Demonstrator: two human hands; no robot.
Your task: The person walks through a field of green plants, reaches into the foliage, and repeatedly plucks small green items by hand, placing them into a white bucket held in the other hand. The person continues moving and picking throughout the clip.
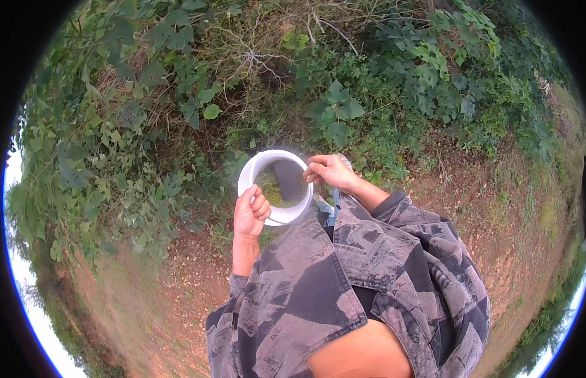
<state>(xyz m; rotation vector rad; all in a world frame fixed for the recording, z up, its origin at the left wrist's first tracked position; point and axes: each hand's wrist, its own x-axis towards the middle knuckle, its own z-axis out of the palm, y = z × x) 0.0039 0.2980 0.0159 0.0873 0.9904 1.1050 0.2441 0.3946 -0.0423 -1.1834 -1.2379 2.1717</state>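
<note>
A white bucket (287, 219) is in front of me, its mouth facing up. Inside lie small yellow-green plant bits (270, 191), mostly on the left, beside a dark grey area that could be shadow or the bottom. My left hand (251, 210) is closed in a fist at the bucket's near left rim, gripping a white band that looks like its handle. At the right rim is my right hand (331, 171), fingers bent and their tips over the bucket's edge. Whether those fingertips hold anything small cannot be seen.
Leafy shrubs (337, 111) rise just beyond the bucket and along the left. Bare thorny-looking twigs (252, 56) stick out among them. Reddish soil with scattered dry leaves (198, 279) lies at both sides. Part of my light blue trouser leg (337, 201) shows below my right hand.
</note>
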